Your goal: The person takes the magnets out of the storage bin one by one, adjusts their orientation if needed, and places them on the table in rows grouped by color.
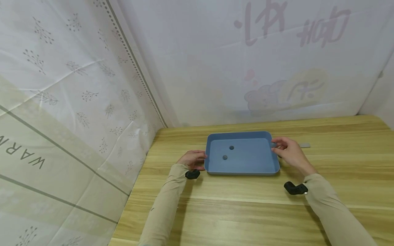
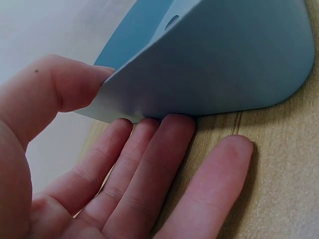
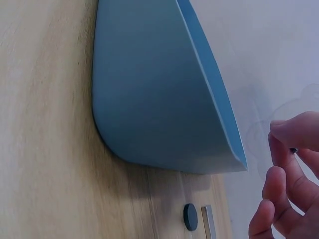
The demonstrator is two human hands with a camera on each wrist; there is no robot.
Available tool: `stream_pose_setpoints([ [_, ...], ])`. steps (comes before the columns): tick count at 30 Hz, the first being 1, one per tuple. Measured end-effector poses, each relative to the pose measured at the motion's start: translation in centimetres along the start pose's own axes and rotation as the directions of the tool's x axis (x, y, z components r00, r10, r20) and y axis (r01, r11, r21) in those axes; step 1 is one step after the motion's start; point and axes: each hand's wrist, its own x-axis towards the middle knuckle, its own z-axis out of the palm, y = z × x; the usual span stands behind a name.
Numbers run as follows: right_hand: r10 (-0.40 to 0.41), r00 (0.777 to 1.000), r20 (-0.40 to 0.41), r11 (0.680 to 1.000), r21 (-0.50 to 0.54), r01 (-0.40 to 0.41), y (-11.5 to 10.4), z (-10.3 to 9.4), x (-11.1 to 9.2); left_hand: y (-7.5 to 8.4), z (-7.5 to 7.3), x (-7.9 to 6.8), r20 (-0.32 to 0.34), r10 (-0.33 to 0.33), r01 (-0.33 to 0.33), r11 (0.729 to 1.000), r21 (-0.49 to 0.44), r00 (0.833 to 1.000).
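Observation:
A shallow blue tray stands on the wooden table, with two small dark discs lying inside it. At its left end my left hand holds the wall: in the left wrist view the thumb is at the rim and the fingertips touch the lower outer edge. By the tray's right rim, my right hand pinches a small dark piece between thumb and forefinger. The fingers hide most of that piece, so its shape cannot be told.
Beyond the tray's right end, another dark disc and a flat metal strip lie on the table. White printed cloth hangs behind the table and along its left side.

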Motion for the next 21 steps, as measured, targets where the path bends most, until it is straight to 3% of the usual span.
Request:
stream_pose_setpoints([
  [21, -0.002, 0.999, -0.049, 0.999, -0.048, 0.000, 0.8, -1.4, -0.6, 0.3, 0.2, -0.6, 0.005, 0.000, 0.000, 1.000, 0.012, 1.000],
])
